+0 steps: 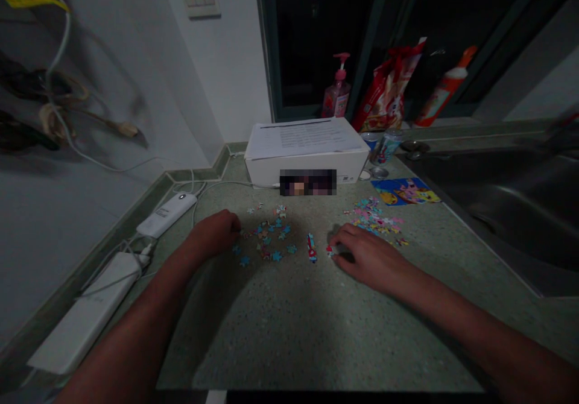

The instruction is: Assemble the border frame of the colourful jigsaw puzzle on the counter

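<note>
Between the thumb and fingertips of my right hand (364, 253) is a small red and white puzzle piece (330, 251), low over the counter. Just left of it lies a short joined strip of red, white and blue puzzle pieces (311, 248). My left hand (216, 232) rests with curled fingers at the left edge of loose, mostly light-blue puzzle pieces (277, 255); whatever its fingertips hold, if anything, is hidden. Beyond my right hand lies a pile of pink, yellow and blue puzzle pieces (373, 214).
A white box (262, 166) with a printed sheet on top stands at the back, a phone-like screen (308, 183) leaning on it. Right of it are a colourful cartoon picture card (406, 191), a can (387, 147) and a sink (520, 211). A power strip (97, 307) lies left.
</note>
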A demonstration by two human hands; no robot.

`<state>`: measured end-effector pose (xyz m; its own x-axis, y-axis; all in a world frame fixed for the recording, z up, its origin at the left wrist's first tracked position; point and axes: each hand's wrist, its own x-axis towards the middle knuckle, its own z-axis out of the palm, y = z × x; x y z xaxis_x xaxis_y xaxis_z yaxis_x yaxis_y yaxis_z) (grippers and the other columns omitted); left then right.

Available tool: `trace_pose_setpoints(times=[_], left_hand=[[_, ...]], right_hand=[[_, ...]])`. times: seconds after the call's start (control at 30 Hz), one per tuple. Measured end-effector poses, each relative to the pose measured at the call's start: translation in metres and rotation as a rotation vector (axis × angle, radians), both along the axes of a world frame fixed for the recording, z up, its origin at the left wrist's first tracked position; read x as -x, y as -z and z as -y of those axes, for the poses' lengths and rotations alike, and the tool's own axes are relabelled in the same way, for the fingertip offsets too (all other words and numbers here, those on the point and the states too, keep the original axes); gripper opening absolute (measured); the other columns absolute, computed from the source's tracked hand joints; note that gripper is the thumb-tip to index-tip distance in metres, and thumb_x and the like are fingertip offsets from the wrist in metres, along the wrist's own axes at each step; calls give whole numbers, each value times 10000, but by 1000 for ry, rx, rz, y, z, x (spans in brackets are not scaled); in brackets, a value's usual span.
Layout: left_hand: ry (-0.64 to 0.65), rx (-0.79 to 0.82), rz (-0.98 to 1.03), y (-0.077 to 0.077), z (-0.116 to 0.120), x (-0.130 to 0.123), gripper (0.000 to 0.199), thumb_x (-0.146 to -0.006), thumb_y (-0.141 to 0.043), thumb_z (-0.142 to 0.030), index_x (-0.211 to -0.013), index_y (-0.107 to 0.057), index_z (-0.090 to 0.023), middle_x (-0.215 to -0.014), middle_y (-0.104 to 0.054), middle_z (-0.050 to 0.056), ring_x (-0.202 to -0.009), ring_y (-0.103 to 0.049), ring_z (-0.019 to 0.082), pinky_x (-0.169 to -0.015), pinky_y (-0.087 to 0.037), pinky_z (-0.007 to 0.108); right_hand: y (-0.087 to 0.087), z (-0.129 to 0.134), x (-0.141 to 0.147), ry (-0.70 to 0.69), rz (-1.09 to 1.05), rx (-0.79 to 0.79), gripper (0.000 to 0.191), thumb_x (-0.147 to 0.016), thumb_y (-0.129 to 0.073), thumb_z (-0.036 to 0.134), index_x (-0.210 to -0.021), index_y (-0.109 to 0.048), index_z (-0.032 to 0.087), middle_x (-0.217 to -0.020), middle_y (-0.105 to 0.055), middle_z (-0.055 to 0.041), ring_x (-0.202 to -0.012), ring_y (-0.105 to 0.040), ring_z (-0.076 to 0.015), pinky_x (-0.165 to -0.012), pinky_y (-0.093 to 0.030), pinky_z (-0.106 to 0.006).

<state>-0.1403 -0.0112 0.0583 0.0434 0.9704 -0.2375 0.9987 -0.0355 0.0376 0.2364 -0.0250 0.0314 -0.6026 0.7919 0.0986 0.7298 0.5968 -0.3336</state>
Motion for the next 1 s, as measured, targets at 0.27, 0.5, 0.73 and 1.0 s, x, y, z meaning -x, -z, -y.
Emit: trace_pose_setpoints(times=[0.27, 0.5, 0.73, 1.0], left_hand=[[-19, 42, 17, 0, -5, 4, 177, -891, -655, -231, -1012, -781, -202, -1048, -783, 91, -922, -733, 242, -736, -459, 300], [-36, 46, 56, 4, -8, 10, 122, -873, -671, -245, -927, -775, -209, -972, -787, 68, -872, -726, 232, -710, -451, 298], [-71, 18, 47, 4, -7, 5, 260, -884, -673, -236, -1134, -744, -220, -1030, -794, 57, -907, -729, 226, -723, -451, 285], [-14, 30, 68, 0, -8, 6, 160, -879, -651, -191, -986, -769, -209, -965, -783, 45, -860, -709, 210, -716, -436, 278]], right_hand=[[-2, 0, 1, 14, 3, 16, 158, -896, -689, 142, -1035, -710, 213, -1076, -720, -94, -1030, -721, -275, -910, -579, -423], [-6, 0, 2, 11, -8, 8, 206, -885, -638, 89, -1031, -719, 210, -1069, -735, -95, -1027, -725, -256, -913, -574, -399], [-6, -1, 0, 20, 6, 11, 199, -903, -633, 115, -1059, -719, 204, -1092, -740, -99, -1037, -729, -256, -910, -569, -386], [-3, -2, -1, 6, -13, -9, 166, -915, -624, 129, -1045, -692, 205, -1088, -731, -95, -1038, -723, -258, -908, -562, -392]])
